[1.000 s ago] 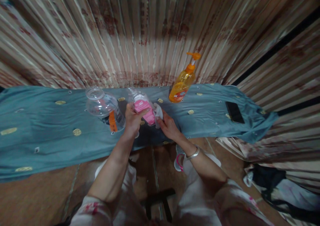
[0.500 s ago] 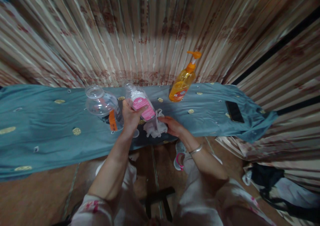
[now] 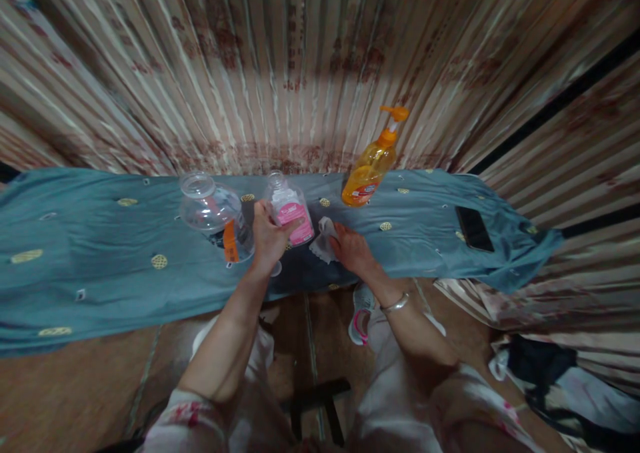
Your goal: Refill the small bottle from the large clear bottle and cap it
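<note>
My left hand (image 3: 273, 234) is closed around the side of a clear plastic bottle (image 3: 291, 209) with a pink label, its thumb lying across the label. The bottle's neck shows no cap, and white material shows behind the clear wall above the label. To the right, my right hand (image 3: 351, 247) pinches a crumpled whitish cloth (image 3: 325, 243), now apart from the bottle. A small round clear lid (image 3: 277, 269) lies by my left wrist. Left of that hand stands a large clear jar (image 3: 213, 213) with an orange label, open at the top.
An orange pump bottle (image 3: 369, 173) stands at the back of the table, which is covered by a teal cloth (image 3: 115, 239). A black phone (image 3: 474, 229) lies at the right. A pleated curtain (image 3: 250, 73) hangs behind. Under the table's front edge is a shoe (image 3: 361, 313).
The bottle has gone from tilted to more upright and lower, near the table. My right hand has drawn the cloth away from its base, to the right.
</note>
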The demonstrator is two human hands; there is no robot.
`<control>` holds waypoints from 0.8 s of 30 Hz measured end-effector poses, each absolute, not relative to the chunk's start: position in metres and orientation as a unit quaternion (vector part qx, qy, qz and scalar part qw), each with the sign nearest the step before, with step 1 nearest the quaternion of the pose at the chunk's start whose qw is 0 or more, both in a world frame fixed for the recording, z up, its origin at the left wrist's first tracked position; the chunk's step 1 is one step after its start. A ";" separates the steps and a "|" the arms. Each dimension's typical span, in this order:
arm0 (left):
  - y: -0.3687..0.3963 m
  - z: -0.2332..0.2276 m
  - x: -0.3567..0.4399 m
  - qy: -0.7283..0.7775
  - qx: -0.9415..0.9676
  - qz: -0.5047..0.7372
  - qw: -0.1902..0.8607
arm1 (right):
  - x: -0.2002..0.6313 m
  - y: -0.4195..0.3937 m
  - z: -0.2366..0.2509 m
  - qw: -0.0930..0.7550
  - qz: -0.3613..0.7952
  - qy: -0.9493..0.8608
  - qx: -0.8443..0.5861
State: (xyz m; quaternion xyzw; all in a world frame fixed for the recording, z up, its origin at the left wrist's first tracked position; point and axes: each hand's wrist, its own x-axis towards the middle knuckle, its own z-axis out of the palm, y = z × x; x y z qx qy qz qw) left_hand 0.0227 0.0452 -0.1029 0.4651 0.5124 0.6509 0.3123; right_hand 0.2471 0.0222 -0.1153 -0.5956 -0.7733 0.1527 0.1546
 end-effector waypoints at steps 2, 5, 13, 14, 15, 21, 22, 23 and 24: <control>0.041 -0.099 0.026 0.521 0.456 0.647 0.320 | 0.244 0.020 -0.114 0.136 0.154 -0.784 -0.586; 0.035 -0.094 0.033 0.514 0.463 0.639 0.336 | 0.244 0.019 -0.115 0.104 0.169 -0.801 -0.565; 0.030 -0.096 0.042 0.490 0.464 0.639 0.369 | 0.264 0.028 -0.112 0.156 0.237 -0.809 -0.515; 0.031 -0.096 0.041 0.490 0.464 0.640 0.368 | 0.267 0.029 -0.111 0.163 0.242 -0.808 -0.511; 0.031 -0.096 0.040 0.492 0.465 0.640 0.364 | 0.268 0.030 -0.109 0.170 0.245 -0.807 -0.509; 0.030 -0.094 0.035 0.508 0.473 0.634 0.340 | 0.266 0.034 -0.108 0.179 0.242 -0.805 -0.512; 0.030 -0.093 0.034 0.505 0.470 0.636 0.346 | 0.264 0.035 -0.108 0.179 0.239 -0.803 -0.516; 0.029 -0.093 0.034 0.503 0.467 0.636 0.354 | 0.263 0.036 -0.108 0.183 0.237 -0.800 -0.519; 0.029 -0.093 0.034 0.501 0.464 0.634 0.363 | 0.262 0.036 -0.108 0.190 0.235 -0.797 -0.523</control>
